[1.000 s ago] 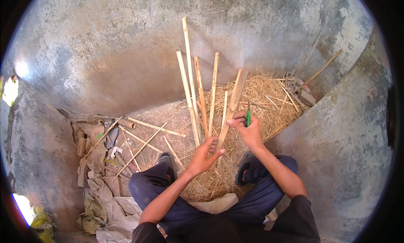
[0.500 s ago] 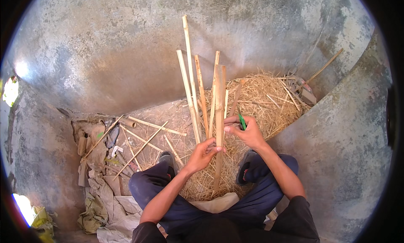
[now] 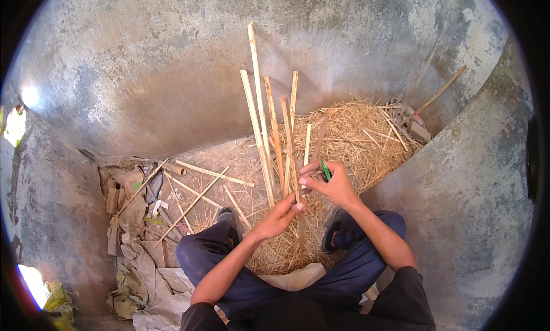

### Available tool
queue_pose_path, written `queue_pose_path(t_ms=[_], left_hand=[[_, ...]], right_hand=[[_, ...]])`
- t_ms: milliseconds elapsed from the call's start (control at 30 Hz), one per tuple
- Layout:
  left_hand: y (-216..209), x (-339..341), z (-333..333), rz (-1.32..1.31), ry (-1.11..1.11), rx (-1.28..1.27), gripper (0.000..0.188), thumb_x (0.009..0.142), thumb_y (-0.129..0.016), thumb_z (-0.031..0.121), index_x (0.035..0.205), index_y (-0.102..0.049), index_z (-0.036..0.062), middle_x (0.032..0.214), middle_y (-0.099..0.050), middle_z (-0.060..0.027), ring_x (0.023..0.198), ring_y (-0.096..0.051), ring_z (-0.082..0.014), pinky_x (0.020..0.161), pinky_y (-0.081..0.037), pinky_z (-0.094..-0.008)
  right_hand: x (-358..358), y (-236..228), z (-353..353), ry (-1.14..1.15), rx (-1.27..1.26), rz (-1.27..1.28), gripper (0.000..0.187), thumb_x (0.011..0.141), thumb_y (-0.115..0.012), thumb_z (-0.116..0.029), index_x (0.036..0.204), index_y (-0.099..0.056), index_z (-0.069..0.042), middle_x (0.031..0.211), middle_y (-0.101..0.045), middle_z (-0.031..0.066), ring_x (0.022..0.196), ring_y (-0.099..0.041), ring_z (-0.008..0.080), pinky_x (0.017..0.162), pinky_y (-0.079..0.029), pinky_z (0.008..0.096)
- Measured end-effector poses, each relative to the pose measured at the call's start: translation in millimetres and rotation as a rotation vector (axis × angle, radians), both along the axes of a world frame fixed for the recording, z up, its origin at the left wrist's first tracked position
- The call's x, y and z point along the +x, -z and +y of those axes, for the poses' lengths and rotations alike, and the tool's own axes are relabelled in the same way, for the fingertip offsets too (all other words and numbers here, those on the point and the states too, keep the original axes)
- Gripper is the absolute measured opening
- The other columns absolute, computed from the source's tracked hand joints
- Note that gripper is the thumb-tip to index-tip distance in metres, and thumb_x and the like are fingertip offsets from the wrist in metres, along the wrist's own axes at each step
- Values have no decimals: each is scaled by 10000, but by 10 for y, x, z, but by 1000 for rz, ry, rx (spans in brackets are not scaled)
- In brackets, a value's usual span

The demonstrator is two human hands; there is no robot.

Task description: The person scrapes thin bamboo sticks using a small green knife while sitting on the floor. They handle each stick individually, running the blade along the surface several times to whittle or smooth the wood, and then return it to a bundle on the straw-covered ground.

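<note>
In front of me, a bamboo strip point(image 3: 289, 142) stands nearly upright with its narrow edge toward me. My left hand point(image 3: 279, 217) is closed around its lower part, thumb across the strip. Close beside it on the right, my right hand point(image 3: 337, 185) is closed on a slim green-handled tool point(image 3: 326, 170); its working end is hard to make out. The right fingertips are at the strip, just above my left hand. Beyond the hands, several bamboo strips point(image 3: 256, 125) lean against the wall.
Shavings point(image 3: 358, 127) are heaped at the back right and lie between my feet. Loose sticks point(image 3: 200, 196) cross on the floor at left, near rubble and a crumpled cloth sack point(image 3: 163, 288). Worn plaster walls point(image 3: 172, 62) close in at the back and both sides.
The held bamboo strip has turned from its broad face to its narrow edge, and its top has tipped left. My left hand has rotated slightly with it; the right hand keeps the green-handled tool.
</note>
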State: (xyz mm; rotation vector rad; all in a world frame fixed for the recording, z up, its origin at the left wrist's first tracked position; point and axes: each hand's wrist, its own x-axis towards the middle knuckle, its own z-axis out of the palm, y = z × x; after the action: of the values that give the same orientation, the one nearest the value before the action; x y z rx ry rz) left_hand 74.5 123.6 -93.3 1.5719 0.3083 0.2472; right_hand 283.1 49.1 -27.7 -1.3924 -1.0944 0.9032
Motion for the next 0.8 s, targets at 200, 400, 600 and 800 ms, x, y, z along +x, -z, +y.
queue_pose_path(t_ms=[200,400,600,800], left_hand=[[-20,-2,36,-37,38,-19,387,1202,-438,254,1500,-496,13,1227,-671,-98,1250,-624,-191,1130,-465,-396],[-1,10,21,-34,-15,58,435,1188,-476,248,1549,-459,5,1413,-638,-175,1398,-578,-274,1195,-424,-398],[104,-11,82,-43,-312,328,555,1140,-561,247,1613,-396,7,1555,-552,-233,1487,-510,-341,1216,-415,-449],[-433,-285,703,-287,-818,-5,606,1162,-388,421,1584,-424,-12,1508,-580,-210,1405,-579,-329,1146,-486,-473]], right_hand=[[-48,-60,-15,37,23,15,368,932,-877,-168,1220,-748,22,810,-608,-49,622,-425,-22,629,-554,232],[-96,63,-30,-65,72,-155,551,880,-931,-280,1276,-729,46,970,-754,43,764,-582,58,731,-524,253],[-152,38,-26,-47,49,-226,491,931,-862,-213,1343,-733,22,1026,-770,113,996,-711,153,827,-567,335],[51,123,103,-52,332,-565,446,898,-826,-56,1339,-766,-61,1073,-759,83,873,-748,228,764,-570,350]])
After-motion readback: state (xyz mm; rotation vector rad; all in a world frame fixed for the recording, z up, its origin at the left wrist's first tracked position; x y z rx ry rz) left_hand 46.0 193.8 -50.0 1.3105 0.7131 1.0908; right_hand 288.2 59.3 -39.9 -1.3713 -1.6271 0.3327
